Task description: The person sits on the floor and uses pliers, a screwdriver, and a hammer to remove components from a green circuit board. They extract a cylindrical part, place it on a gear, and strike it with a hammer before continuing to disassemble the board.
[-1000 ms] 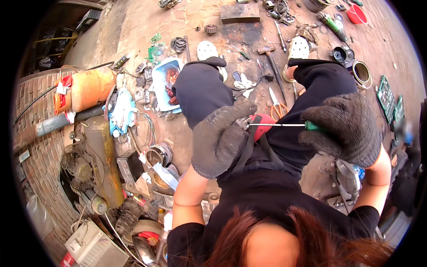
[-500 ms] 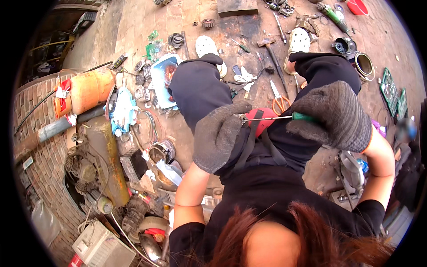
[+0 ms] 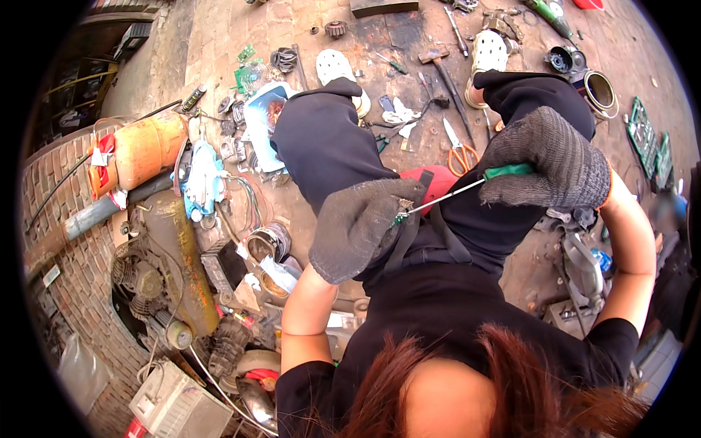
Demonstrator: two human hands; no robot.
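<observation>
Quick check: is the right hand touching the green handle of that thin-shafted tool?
Touching. The head view shows the gloved right hand gripping the green handle between its fingers, the handle's rear end hidden within the grip.

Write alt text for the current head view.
A gloved right hand grips a green-handled screwdriver, its shaft reaching the gloved left hand, which holds a small, indistinct part. Scissors, a hammer and a blue tray lie on the cluttered floor around.

Green screwdriver handle (image 3: 509, 171), silvery shaft (image 3: 453, 194), streaky dark-grey gloves (image 3: 548, 160), orange scissor handles (image 3: 461, 159), white clogs (image 3: 334, 67)
</observation>
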